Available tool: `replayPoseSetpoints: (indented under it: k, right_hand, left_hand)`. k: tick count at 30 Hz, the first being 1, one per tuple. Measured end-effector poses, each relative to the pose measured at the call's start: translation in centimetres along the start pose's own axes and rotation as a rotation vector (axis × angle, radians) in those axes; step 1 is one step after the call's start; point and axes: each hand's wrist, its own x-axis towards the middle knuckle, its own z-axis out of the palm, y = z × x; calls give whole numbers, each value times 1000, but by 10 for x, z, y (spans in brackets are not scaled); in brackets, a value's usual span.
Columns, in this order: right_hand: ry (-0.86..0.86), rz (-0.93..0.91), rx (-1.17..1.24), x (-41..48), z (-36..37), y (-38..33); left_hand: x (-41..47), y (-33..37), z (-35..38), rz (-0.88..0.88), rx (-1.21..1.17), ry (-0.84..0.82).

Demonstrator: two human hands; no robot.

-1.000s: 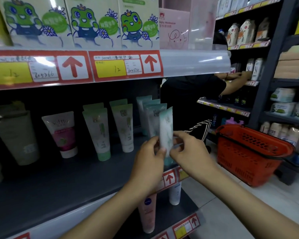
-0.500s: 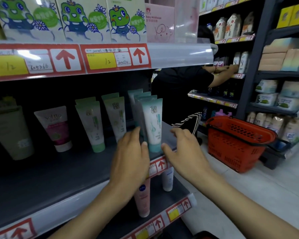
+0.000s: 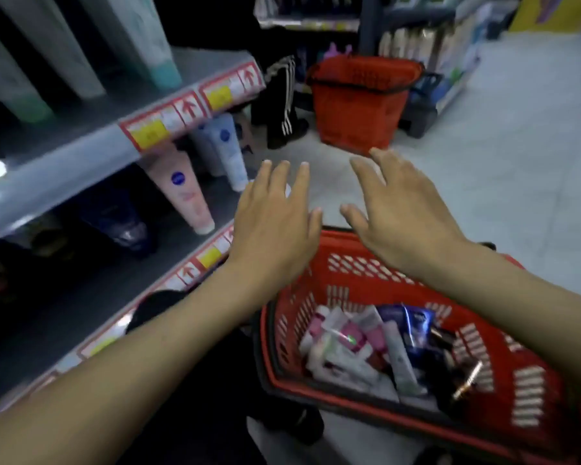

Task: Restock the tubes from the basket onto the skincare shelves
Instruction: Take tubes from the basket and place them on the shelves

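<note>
A red plastic basket (image 3: 356, 273) sits low at the lower right, holding several tubes (image 3: 346, 344) in white, pink and dark blue. My left hand (image 3: 272, 216) and my right hand (image 3: 399, 209) hover side by side above its far rim, palms down, fingers spread and straight, holding nothing. To the left run the grey skincare shelves (image 3: 91, 142). White tubes with teal caps (image 3: 148, 45) stand on the upper shelf. A pink tube (image 3: 182, 193) and a pale blue tube (image 3: 228, 152) stand on the shelf below.
A second red basket (image 3: 359, 102) stands on the pale tiled floor ahead. A person in dark trousers with white stripes (image 3: 282, 95) stands beside it. More stocked shelves (image 3: 450, 38) line the far right aisle. Red and yellow price labels (image 3: 188, 109) edge the shelves.
The teal-capped tube was set upright on the upper shelf and released. The view has swung down, and both empty hands have come away from the shelf to above the basket.
</note>
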Motion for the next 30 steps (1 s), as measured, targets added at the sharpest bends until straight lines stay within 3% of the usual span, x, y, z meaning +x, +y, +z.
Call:
replayPoseSetpoints:
  k: [8,11,14,16,19,21,26,30]
  right_hand:
    - [-307,282,-44,-105,87,110]
    - [-462,345,-83,-121,114,141]
    - [-672,292,-144,-130,150,163]
    - [-799,178,-186,-132,177,172]
    - [-874,-79,-253,-130,220,174]
    - [-884,-228,-288,-127,248,172]
    - [-846,-547,-292,-127,299,161]
    - [-918,-592,-195,-147,320,150]
  left_hand:
    - [-23,54,129,157,-38,-437]
    - [-19,57,175,152,-65,-677]
    - [-16,58,223,70,-103,-970]
    - [-25,57,255,-134,-198,-1181]
    - [-54,59,297,-722,-529,-1419]
    - [-69,63,319,-1025,-696,-1398]
    - [-75,82,355,-1523,-1025,-1171]
    - [-66,87,366,-1583,-944,-1144]
